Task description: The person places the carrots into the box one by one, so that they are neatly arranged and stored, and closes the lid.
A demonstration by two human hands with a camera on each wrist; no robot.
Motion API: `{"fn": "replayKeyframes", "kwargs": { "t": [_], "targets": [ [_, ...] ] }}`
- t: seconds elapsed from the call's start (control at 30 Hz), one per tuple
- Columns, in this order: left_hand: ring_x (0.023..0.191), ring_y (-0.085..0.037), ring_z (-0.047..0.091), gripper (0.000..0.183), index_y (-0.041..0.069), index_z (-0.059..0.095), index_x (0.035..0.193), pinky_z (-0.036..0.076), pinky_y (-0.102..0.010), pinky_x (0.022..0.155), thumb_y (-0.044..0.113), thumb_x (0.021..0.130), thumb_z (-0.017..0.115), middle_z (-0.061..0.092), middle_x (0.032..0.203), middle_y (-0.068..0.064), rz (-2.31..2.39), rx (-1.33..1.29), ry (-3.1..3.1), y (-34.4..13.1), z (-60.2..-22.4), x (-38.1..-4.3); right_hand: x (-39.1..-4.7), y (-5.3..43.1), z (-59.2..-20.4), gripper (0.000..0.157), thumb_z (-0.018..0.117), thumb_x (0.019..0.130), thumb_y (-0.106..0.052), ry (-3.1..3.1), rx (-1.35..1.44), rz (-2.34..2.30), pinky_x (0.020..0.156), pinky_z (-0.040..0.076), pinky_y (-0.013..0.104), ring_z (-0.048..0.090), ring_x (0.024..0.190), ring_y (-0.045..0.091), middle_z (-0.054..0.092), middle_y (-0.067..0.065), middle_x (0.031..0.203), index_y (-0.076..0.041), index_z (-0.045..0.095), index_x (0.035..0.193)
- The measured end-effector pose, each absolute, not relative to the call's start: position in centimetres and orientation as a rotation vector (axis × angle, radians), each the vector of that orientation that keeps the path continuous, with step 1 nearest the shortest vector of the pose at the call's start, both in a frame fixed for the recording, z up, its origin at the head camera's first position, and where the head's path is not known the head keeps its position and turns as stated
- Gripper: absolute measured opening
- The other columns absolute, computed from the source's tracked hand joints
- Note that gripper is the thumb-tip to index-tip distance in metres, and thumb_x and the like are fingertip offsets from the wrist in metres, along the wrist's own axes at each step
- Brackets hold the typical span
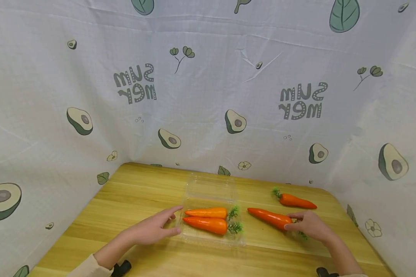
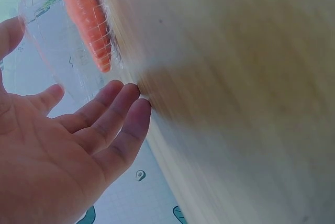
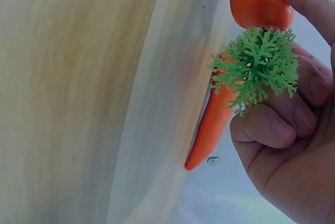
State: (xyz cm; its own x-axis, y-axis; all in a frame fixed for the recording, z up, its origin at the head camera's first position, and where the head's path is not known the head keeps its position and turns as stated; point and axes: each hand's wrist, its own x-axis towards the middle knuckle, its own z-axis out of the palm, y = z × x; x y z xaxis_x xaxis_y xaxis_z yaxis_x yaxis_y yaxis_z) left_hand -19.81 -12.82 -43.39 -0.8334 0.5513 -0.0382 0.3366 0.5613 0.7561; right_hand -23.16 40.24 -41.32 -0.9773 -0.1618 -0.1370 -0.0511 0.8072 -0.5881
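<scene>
A clear plastic clamshell box (image 1: pixel 211 241) lies with its lid folded back on the wooden table. Two orange toy carrots, an upper one (image 1: pixel 206 212) and a lower one (image 1: pixel 207 225), lie side by side in it, green tops to the right. My left hand (image 1: pixel 152 229) is at the box's left edge, fingers spread and loosely bent, holding nothing. To the right of the box, my right hand (image 1: pixel 310 226) pinches another carrot (image 1: pixel 268 217) by its thick end, thumb and fingers on either side. Its leafy top (image 3: pixel 256 67) hangs beneath the fingers, and its tip points toward the box.
One more carrot (image 1: pixel 297 201) lies behind the right hand, tip to the right. A white cloth (image 1: pixel 201 100) printed with avocados surrounds the wooden table (image 1: pixel 142 184) at the back and sides.
</scene>
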Motion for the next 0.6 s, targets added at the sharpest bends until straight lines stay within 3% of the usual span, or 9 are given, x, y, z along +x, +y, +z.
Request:
{"fn": "replayKeyframes", "kwargs": {
  "t": [0.6],
  "targets": [
    [0.135,-0.032,0.048,0.073,0.022,0.025,0.161,0.043,-0.058,0.105,0.049,0.101,0.057,0.045,0.151,-0.011,1.115,0.734,2.543,-12.9,-43.5,-20.0,-23.0,39.6,-40.2,0.061,0.080,0.085,-0.035,2.864,-0.257,-0.868,0.050,0.023,0.023,0.023,0.053,0.009,0.025,-0.005,0.060,0.008,0.066,0.127]
  ]
}}
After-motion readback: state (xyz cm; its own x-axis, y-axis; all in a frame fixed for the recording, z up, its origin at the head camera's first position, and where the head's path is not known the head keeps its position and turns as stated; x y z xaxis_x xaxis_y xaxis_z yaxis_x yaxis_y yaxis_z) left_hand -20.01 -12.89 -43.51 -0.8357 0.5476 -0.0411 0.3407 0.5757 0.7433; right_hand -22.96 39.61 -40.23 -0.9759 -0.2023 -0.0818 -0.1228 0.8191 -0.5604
